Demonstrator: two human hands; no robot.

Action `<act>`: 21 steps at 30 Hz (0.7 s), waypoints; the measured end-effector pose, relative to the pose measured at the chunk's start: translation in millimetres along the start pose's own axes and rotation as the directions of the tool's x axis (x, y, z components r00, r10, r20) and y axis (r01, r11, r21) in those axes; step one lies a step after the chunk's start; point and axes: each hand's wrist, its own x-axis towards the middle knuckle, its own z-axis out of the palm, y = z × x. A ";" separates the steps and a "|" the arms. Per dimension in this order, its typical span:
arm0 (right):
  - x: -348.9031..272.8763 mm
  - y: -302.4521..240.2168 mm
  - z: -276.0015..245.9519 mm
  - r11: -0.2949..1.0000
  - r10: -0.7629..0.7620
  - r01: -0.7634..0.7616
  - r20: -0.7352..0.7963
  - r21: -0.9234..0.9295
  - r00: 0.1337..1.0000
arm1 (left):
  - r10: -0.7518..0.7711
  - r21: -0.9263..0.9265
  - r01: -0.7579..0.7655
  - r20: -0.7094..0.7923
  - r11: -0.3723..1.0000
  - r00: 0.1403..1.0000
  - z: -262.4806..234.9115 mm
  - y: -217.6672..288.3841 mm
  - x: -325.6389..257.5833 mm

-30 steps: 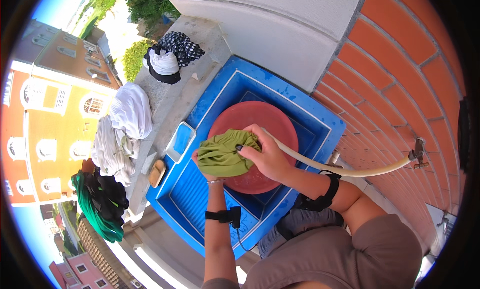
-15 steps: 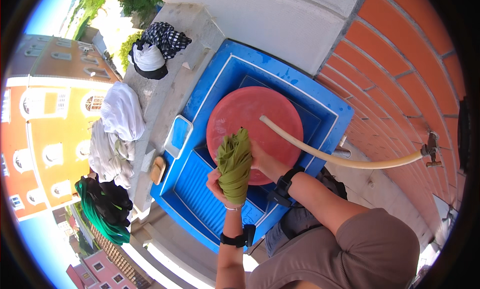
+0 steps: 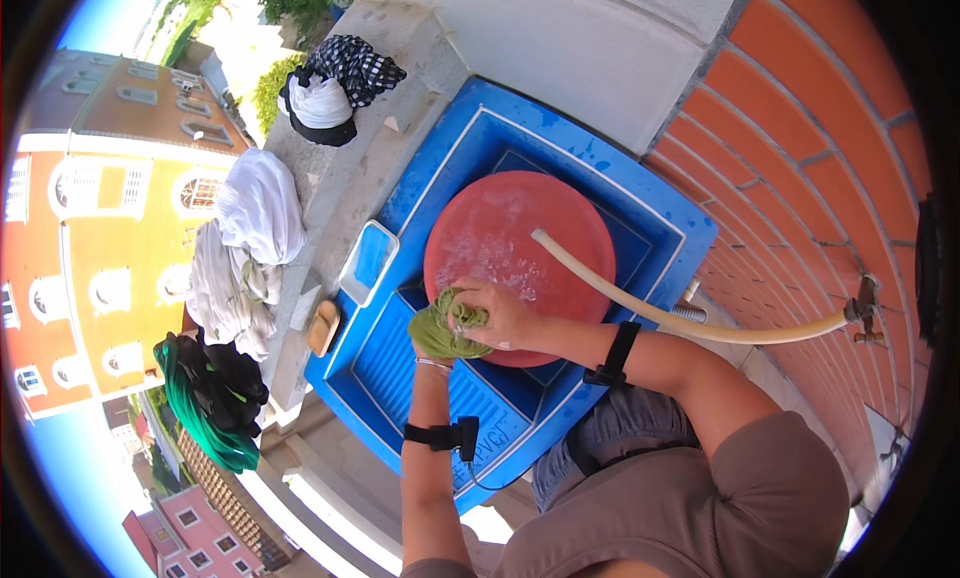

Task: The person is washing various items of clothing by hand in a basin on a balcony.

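- Outdoors, we wring a wet olive-green cloth (image 3: 440,328) over the near rim of a round red plastic basin (image 3: 520,238), which sits in a blue ribbed plastic wash tub (image 3: 420,388) beside a brick wall (image 3: 800,158).
- Our right hand (image 3: 500,313) is closed tight around the upper end of the bundle; our left hand (image 3: 432,350) sits mostly hidden beneath it, and appears to be closed on the lower end.
- We judge the cloth soft and limp, heavier for the water in it and somewhat slippery, so it is best gripped at both ends of the twisted roll, as it is now.
- It looks crumpled and bunched into a short thick wad, darker in its folds.
- A pale rubber hose (image 3: 650,313) runs from a tap on the wall (image 3: 862,313) into the basin, where foamy water shows.
- On the stone ledge (image 3: 350,178) to our left lie white garments (image 3: 255,218), a dark green and black heap (image 3: 215,398), a checked bundle (image 3: 345,73), a small blue tray (image 3: 368,263) and a tan bar of soap (image 3: 322,326).
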 end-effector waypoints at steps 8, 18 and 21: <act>8.0 -19.0 1.0 0.846 -0.511 0.532 0.231 -0.038 0.828 | -0.082 -0.635 0.438 0.509 0.636 0.857 -22.4 -11.2 32.2; -2.6 -23.7 2.9 0.618 -0.614 0.781 0.563 -0.094 0.554 | -0.050 -0.235 0.299 0.704 0.925 0.708 -2.8 7.7 33.8; -9.6 -21.7 7.5 0.589 -0.610 0.807 0.638 -0.030 0.469 | -0.022 -0.208 0.221 0.678 0.953 0.735 11.9 2.9 29.4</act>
